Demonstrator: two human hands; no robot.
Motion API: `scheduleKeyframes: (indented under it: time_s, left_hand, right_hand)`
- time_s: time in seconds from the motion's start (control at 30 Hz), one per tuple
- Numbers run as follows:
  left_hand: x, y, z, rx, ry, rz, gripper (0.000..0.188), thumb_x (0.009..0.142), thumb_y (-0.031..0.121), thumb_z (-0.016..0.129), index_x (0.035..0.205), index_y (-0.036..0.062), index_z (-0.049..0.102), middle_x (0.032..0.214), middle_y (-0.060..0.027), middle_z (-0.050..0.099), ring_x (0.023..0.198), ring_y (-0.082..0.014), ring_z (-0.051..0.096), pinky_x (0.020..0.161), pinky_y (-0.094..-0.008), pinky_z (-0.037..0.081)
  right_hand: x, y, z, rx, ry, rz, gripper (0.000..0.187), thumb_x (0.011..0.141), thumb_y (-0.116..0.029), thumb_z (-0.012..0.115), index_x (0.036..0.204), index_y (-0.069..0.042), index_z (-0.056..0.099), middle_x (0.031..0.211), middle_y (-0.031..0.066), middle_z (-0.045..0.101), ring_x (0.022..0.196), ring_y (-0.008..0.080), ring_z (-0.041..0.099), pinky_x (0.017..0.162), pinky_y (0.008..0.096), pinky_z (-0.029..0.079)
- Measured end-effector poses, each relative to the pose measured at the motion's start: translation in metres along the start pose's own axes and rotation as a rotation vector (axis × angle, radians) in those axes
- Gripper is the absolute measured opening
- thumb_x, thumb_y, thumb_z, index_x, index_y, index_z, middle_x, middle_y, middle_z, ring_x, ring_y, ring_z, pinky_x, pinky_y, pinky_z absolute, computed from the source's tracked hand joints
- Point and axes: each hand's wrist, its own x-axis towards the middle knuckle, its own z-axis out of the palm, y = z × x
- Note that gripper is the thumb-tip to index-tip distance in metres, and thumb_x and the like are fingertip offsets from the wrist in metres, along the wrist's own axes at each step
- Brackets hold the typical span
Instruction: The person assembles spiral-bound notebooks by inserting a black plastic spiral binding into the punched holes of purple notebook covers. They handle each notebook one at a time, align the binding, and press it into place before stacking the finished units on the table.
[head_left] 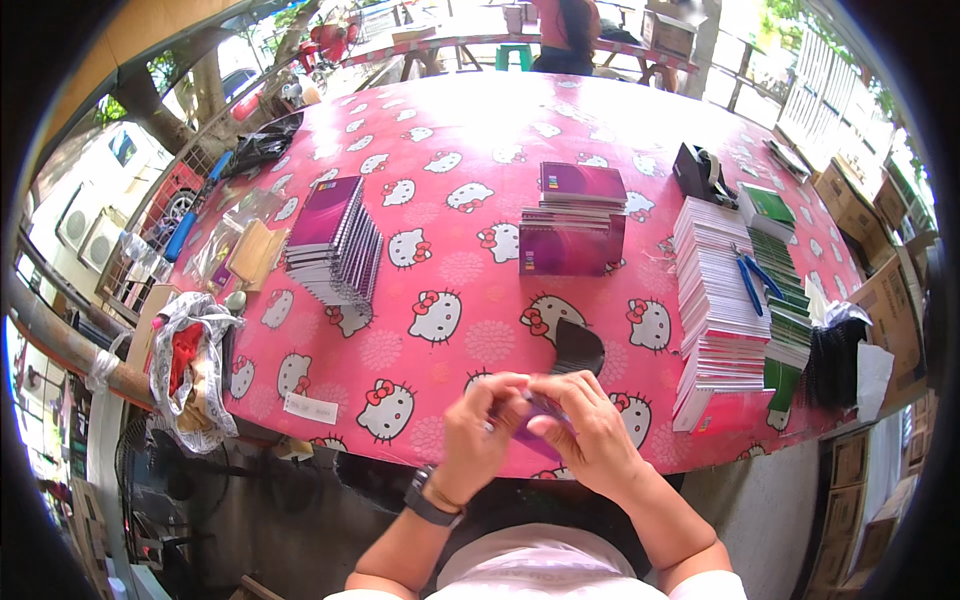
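Near the front edge of the table, my left hand (pixel 470 432) and my right hand (pixel 597 440) are closed on a purple notebook (pixel 537 432). Fingers cover much of it, so only part of its purple surface shows. My left wrist wears a dark watch. Just beyond my right hand lies a flat black piece (pixel 580 346) with a rounded edge; its lower part is hidden by my fingers. Farther off stands a pile of purple notebooks (pixel 565 245). To the left is another stack of purple spiral notebooks (pixel 333 240), their wire bindings facing right.
A pink patterned cloth (pixel 490 345) covers the table. On the right are long rows of notebooks (pixel 715 300), green-covered notebooks (pixel 788 330) and blue-handled pliers (pixel 752 280). A stuffed plastic bag (pixel 190 370) sits at the left edge. Beyond the table is another person (pixel 567 35).
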Motion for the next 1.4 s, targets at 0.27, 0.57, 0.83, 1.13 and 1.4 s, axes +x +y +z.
scheduleKeyframes:
  time_s: [0.27,0.57,0.83,1.13,1.4]
  left_hand:
    - [0.152,-0.003,-0.168,-0.182,0.674,0.224,0.035,0.093,0.015,0.059,0.125,0.0044,0.049,0.101,-0.0045,0.056,0.082,-0.0123,0.058,0.064,-0.027,0.049]
    - [0.176,-0.091,-0.217,0.999,0.822,-0.078,0.029,0.083,0.032,0.068,0.104,0.0125,0.066,0.11,-0.0084,0.061,0.105,-0.0265,0.056,0.087,-0.0426,0.045]
    - [0.179,-0.052,-0.167,1.26,0.275,0.19,0.039,0.079,0.032,0.069,0.114,0.0154,0.063,0.121,-0.0048,0.056,0.113,-0.0246,0.052,0.099,-0.0495,0.035]
    - [0.175,-0.034,-0.047,0.818,0.046,0.646,0.029,0.081,0.024,0.068,0.107,0.0118,0.066,0.108,-0.0065,0.063,0.107,-0.0249,0.054,0.098,-0.0433,0.035]
    - [0.233,-0.084,0.093,0.888,-0.204,0.85,0.035,0.076,0.016,0.07,0.11,0.011,0.064,0.1,-0.0034,0.062,0.103,-0.0219,0.056,0.091,-0.0385,0.041]
  right_hand:
    - [-0.013,0.05,-0.014,-0.272,0.035,0.215,0.071,0.079,-0.033,0.073,0.138,-0.012,0.04,0.14,0.0205,0.039,0.128,0.0392,0.036,0.103,0.0492,0.032]
    - [-0.036,0.098,0.02,-0.451,-0.006,0.236,0.064,0.068,-0.034,0.079,0.127,-0.021,0.057,0.14,0.0186,0.042,0.129,0.0438,0.032,0.104,0.0547,0.029]
    - [-0.021,0.077,0.001,-0.462,0.075,0.134,0.049,0.074,-0.026,0.076,0.119,-0.013,0.061,0.13,0.0134,0.052,0.123,0.0346,0.042,0.1,0.0472,0.037]
    - [-0.039,0.057,-0.095,-0.306,0.535,0.212,0.02,0.074,0.0,0.069,0.092,-0.008,0.068,0.084,0.0066,0.068,0.079,0.0246,0.062,0.075,0.035,0.048]
    - [-0.055,0.031,-0.054,0.023,0.175,0.018,0.019,0.075,0.002,0.069,0.093,-0.004,0.069,0.08,0.0058,0.067,0.072,0.0205,0.062,0.066,0.0318,0.049]
